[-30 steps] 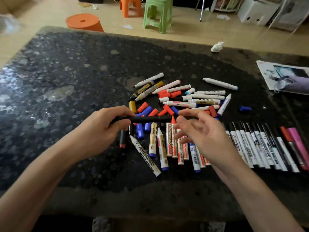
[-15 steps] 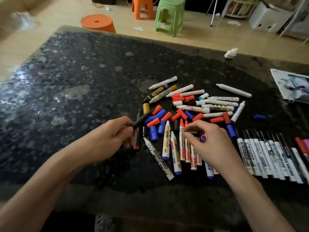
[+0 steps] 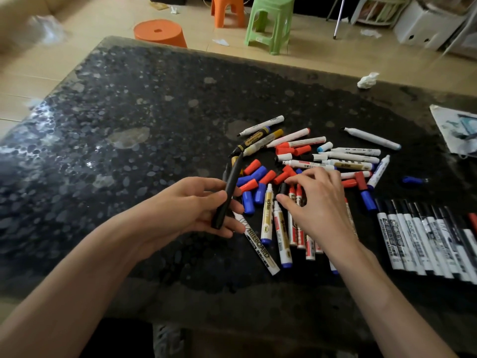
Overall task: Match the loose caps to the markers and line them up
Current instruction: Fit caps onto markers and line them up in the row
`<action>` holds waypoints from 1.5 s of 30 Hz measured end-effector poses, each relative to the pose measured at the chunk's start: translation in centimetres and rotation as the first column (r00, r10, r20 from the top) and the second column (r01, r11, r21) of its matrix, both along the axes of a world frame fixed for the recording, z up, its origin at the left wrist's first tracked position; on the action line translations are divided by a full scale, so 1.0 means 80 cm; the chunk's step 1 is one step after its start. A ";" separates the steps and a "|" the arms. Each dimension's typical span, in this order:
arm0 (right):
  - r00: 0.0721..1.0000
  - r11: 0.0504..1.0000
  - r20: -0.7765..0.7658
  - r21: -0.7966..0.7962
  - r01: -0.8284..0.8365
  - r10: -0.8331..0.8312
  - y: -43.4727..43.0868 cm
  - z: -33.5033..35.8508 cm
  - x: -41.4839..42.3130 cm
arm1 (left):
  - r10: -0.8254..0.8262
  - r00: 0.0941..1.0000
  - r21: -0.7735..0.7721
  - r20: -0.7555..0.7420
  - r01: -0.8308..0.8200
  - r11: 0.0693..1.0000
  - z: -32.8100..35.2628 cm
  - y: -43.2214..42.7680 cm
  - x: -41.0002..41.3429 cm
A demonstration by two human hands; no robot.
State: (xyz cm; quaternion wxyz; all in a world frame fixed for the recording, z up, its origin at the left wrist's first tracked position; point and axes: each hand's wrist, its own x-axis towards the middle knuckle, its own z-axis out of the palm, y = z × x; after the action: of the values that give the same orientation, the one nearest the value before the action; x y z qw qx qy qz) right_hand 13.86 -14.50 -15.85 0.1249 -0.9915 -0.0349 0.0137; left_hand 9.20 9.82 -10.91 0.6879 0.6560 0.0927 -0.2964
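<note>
Left hand (image 3: 191, 208): palm up, fingers curled round a long black plastic marker (image 3: 228, 192), tilted with its tip up and away.
Right hand (image 3: 316, 202): palm down, fingers spread and bent over the pile, gripping nothing I can see.
Loose red and blue plastic caps (image 3: 254, 180): between both hands, just beyond them.
Lined-up black-capped white markers (image 3: 423, 239): right of the right hand.

Counts on and around the table
Two hands, two plastic stools (image 3: 271, 21), one overturned orange tub (image 3: 160, 32), one crumpled tissue (image 3: 367, 80); markers too overlapped to count.
</note>
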 end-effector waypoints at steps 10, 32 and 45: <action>0.996 0.800 0.017 0.597 0.061 -0.088 -0.024 0.013 -0.022 | -0.215 0.964 0.303 0.157 0.160 0.939 -0.017 -0.001 0.006; 0.985 0.414 -0.173 0.895 0.166 -0.022 -0.051 0.041 -0.045 | -0.344 0.918 0.388 0.196 0.250 0.887 -0.025 -0.039 0.022; 0.988 0.455 -0.119 0.888 0.060 0.102 -0.051 0.054 -0.047 | -0.372 0.828 0.466 0.420 0.155 0.871 -0.020 -0.043 0.013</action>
State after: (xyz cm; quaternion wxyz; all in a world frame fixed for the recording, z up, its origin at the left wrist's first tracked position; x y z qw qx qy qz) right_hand 10.06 -18.61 -11.50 0.6261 -0.7754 -0.0392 0.0721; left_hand 10.25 6.36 -12.49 0.4850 0.8461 -0.1209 -0.1853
